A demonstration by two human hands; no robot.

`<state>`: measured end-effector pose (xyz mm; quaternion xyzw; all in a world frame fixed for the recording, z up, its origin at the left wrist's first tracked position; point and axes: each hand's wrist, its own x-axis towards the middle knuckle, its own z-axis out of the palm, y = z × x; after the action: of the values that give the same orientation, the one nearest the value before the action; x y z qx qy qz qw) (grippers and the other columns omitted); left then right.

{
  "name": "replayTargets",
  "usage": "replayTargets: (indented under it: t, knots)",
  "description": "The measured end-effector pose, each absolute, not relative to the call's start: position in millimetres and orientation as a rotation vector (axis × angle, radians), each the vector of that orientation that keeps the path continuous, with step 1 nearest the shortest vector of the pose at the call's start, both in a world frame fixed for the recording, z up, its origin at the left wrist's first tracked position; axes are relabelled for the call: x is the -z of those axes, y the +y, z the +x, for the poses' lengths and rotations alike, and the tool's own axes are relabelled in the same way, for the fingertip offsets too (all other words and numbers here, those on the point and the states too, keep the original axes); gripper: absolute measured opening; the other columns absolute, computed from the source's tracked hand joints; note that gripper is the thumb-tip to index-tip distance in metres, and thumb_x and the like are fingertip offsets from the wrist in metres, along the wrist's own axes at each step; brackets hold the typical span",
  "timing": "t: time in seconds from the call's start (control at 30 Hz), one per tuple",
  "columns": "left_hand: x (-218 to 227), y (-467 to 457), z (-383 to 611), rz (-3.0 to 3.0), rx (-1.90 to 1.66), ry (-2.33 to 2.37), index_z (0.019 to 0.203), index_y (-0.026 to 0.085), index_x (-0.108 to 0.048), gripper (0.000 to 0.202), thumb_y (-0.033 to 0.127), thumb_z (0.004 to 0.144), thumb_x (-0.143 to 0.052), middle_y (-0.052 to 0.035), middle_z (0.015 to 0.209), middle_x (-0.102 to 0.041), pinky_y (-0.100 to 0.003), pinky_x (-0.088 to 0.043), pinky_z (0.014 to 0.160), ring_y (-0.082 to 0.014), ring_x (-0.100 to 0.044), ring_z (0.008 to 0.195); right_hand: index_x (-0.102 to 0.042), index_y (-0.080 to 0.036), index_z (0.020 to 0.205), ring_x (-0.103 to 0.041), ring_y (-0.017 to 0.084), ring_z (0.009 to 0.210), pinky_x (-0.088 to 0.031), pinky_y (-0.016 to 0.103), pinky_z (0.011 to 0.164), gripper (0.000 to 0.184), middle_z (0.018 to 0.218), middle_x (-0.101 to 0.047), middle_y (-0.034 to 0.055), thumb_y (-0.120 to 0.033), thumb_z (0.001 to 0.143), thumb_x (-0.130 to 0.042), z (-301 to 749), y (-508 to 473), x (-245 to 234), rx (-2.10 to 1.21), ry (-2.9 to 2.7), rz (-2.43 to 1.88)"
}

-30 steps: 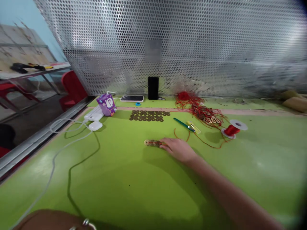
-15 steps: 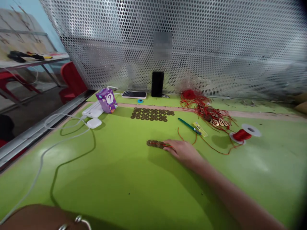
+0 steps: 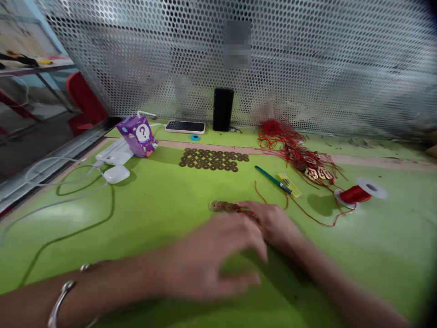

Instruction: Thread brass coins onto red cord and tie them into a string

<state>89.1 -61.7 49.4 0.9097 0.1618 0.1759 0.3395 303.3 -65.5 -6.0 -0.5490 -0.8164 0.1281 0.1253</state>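
A short overlapping row of brown coins (image 3: 221,206) strung on red cord lies on the green table. My right hand (image 3: 275,221) is closed on the row's right end, its fingers low against the tabletop. Part of the strung coins is hidden beneath those fingers. In front of it, my left hand (image 3: 211,255), smeared by motion, reaches across with thumb and fingers apart and nothing visible between them. Farther back, several loose brown coins (image 3: 211,159) with centre holes lie in neat rows. Red cord runs from near my right hand toward a spool of red cord (image 3: 357,194).
A green craft knife (image 3: 273,179) lies beside a small yellow packet (image 3: 289,184). Behind them sits a tangled pile of red cords (image 3: 283,141) with coins. A black phone (image 3: 223,110), a purple box (image 3: 137,135) and white cables occupy the back and left.
My left hand has swept in from the lower left toward my right hand. My right hand stays at the coin row. The view has shifted slightly.
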Motion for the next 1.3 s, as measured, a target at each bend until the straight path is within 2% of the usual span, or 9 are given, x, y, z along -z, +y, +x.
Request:
replayTargets:
  t: [0.07,0.1,0.17,0.23,0.33,0.5,0.97,1.17,1.3]
  knots:
    - [-30.2,-25.1,89.9,2.425,-0.589,0.761,0.115,0.023,-0.063,0.037,0.052,0.094,-0.052,-0.0084,0.113,-0.065,-0.043,-0.053,0.092,-0.0240,-0.061,0.102,-0.068,-0.018,0.110,-0.074,0.021,0.074,-0.056,0.028,0.062,0.022,0.092,-0.077,0.0045,-0.027,0.097,-0.053,310.3,-64.3,8.1,-0.300,-2.358,-1.552]
    - [-21.8,-10.3,87.9,2.457,-0.572,0.889,0.122,0.021,-0.060,0.049,0.058,0.089,-0.058,-0.0104,0.120,-0.063,-0.047,-0.050,0.095,-0.0265,-0.059,0.107,-0.068,-0.018,0.110,-0.073,0.020,0.072,-0.055,0.028,0.061,0.023,0.092,-0.077,0.0044,-0.028,0.097,-0.052,313.1,-64.1,9.9,-0.258,-2.341,-1.519]
    - [-10.0,9.8,82.1,2.519,-0.506,0.970,0.126,0.018,-0.057,0.064,0.063,0.082,-0.065,-0.0113,0.121,-0.063,-0.049,-0.048,0.097,-0.0280,-0.059,0.108,-0.068,-0.019,0.111,-0.073,0.018,0.070,-0.055,0.026,0.060,0.025,0.095,-0.077,0.0046,-0.031,0.099,-0.050,316.7,-64.7,14.4,-0.193,-2.298,-1.442]
    - [-5.0,17.8,77.3,2.562,-0.444,0.949,0.124,0.019,-0.059,0.059,0.061,0.083,-0.065,-0.0089,0.115,-0.066,-0.046,-0.048,0.096,-0.0263,-0.060,0.106,-0.068,-0.020,0.110,-0.073,0.017,0.068,-0.054,0.025,0.060,0.028,0.096,-0.077,0.0045,-0.035,0.100,-0.046,317.3,-66.5,19.2,-0.163,-2.244,-1.391]
    - [-4.1,17.4,74.2,2.598,-0.471,0.851,0.114,0.021,-0.066,0.040,0.052,0.090,-0.062,-0.0054,0.106,-0.069,-0.040,-0.049,0.092,-0.0223,-0.062,0.100,-0.069,-0.022,0.109,-0.072,0.015,0.067,-0.054,0.024,0.060,0.032,0.094,-0.077,0.0034,-0.039,0.102,-0.043,315.6,-69.8,24.2,-0.171,-2.181,-1.382]
    - [-1.7,15.3,73.2,2.589,-0.601,0.736,0.107,0.021,-0.070,0.023,0.038,0.095,-0.060,-0.0048,0.099,-0.071,-0.034,-0.049,0.084,-0.0188,-0.063,0.092,-0.068,-0.021,0.110,-0.073,0.015,0.071,-0.056,0.024,0.063,0.033,0.098,-0.077,0.0036,-0.040,0.102,-0.043,314.5,-73.4,25.7,-0.248,-2.174,-1.385]
    - [2.6,17.5,72.4,2.626,-0.677,0.648,0.105,0.020,-0.069,0.017,0.030,0.093,-0.064,-0.0042,0.098,-0.072,-0.033,-0.048,0.083,-0.0179,-0.065,0.090,-0.070,-0.021,0.109,-0.071,0.014,0.063,-0.056,0.024,0.058,0.031,0.093,-0.077,0.0040,-0.038,0.101,-0.045,313.9,-75.1,21.2,-0.248,-2.161,-1.426]
    - [1.1,13.0,74.6,2.617,-0.619,0.664,0.117,0.018,-0.063,0.037,0.044,0.090,-0.065,-0.0065,0.103,-0.071,-0.037,-0.049,0.088,-0.0215,-0.064,0.097,-0.069,-0.019,0.109,-0.072,0.014,0.068,-0.056,0.023,0.062,0.032,0.096,-0.077,0.0055,-0.039,0.102,-0.044,311.5,-75.9,23.4,-0.194,-2.145,-1.387]
    - [-0.7,7.5,76.4,2.619,-0.575,0.643,0.115,0.020,-0.063,0.031,0.042,0.092,-0.062,-0.0054,0.103,-0.071,-0.036,-0.048,0.088,-0.0208,-0.064,0.097,-0.068,-0.019,0.107,-0.072,0.014,0.066,-0.055,0.023,0.058,0.032,0.091,-0.077,0.0048,-0.038,0.102,-0.044,307.6,-77.7,23.3,-0.192,-2.178,-1.345]
